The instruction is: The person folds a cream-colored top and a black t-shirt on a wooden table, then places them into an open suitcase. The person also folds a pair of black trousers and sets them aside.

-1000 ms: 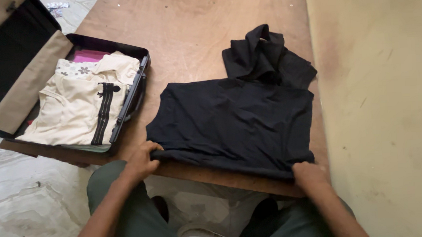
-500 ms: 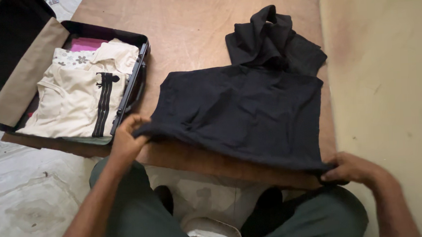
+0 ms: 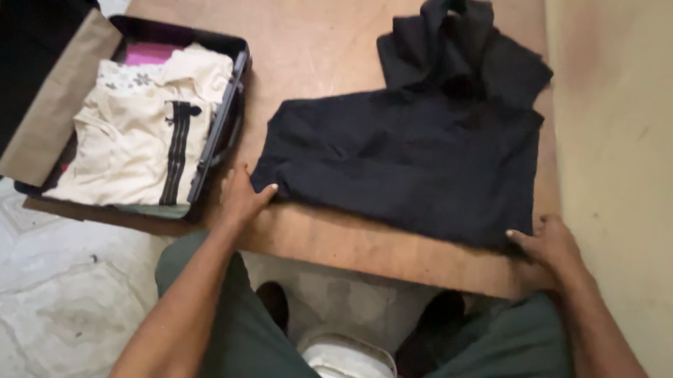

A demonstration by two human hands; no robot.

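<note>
A black garment [image 3: 404,158] lies partly folded on a brown wooden board [image 3: 322,52], its upper part bunched at the far right. My left hand [image 3: 243,198] pinches its near-left corner, fingers closed on the cloth. My right hand [image 3: 548,243] holds the near-right corner against the board's front edge. The near hem looks folded over onto the body of the garment.
An open dark suitcase [image 3: 229,125] sits at the left end of the board, holding cream folded clothes [image 3: 130,134] with a black stripe and a pink item. A yellowish wall [image 3: 632,120] runs along the right. My knees in green trousers and a tiled floor are below.
Both hands lifted the garment's near hem off the board's edge and carried it away from me, folding it onto the garment. The view shifted slightly left and up.
</note>
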